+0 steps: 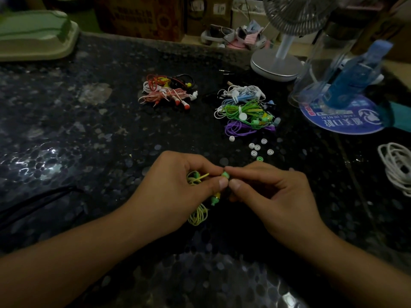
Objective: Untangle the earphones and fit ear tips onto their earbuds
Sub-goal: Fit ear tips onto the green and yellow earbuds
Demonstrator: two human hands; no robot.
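My left hand (178,187) grips a yellow-green earphone, its coiled cable (198,215) hanging under the palm. A green earbud (225,174) sits between the fingertips of both hands. My right hand (271,192) pinches at that earbud from the right; what it holds there is too small to tell. A second green earbud (215,199) dangles below the thumbs. Several loose white ear tips (255,147) and one green ear tip (259,159) lie on the table just beyond my right hand.
Two heaps of tangled earphones lie farther back: a red, pink and black heap (169,91) and a white, green and purple heap (244,112). A fan base (275,65), a blue bottle on a round card (342,112), a white cable coil (398,167) and a green tray (33,34) surround them.
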